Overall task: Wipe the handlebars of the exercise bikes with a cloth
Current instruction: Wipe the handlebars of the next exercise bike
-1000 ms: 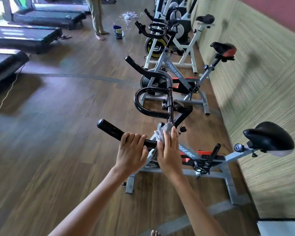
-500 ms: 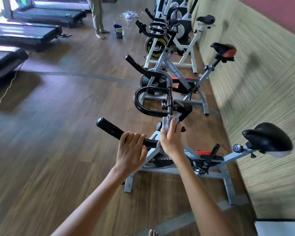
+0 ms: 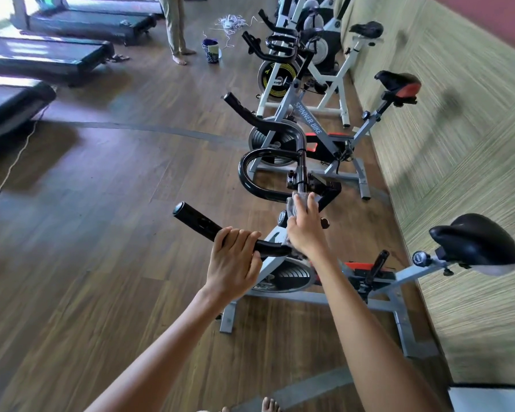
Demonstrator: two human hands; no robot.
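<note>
Left hand [image 3: 234,260] clenched round near grip of handlebar [image 3: 197,220], bracing bike [image 3: 315,297]. Right hand [image 3: 305,230], frame centre, grasps grey cloth [image 3: 293,205] against bar's middle. Best: wrap cloth right round tube, press firmly, slide along loop toward upper centre.

Exercise bikes [image 3: 308,118] stand in a row along the right-hand wall [image 3: 458,144], treadmills [image 3: 57,56] well apart to the left
</note>
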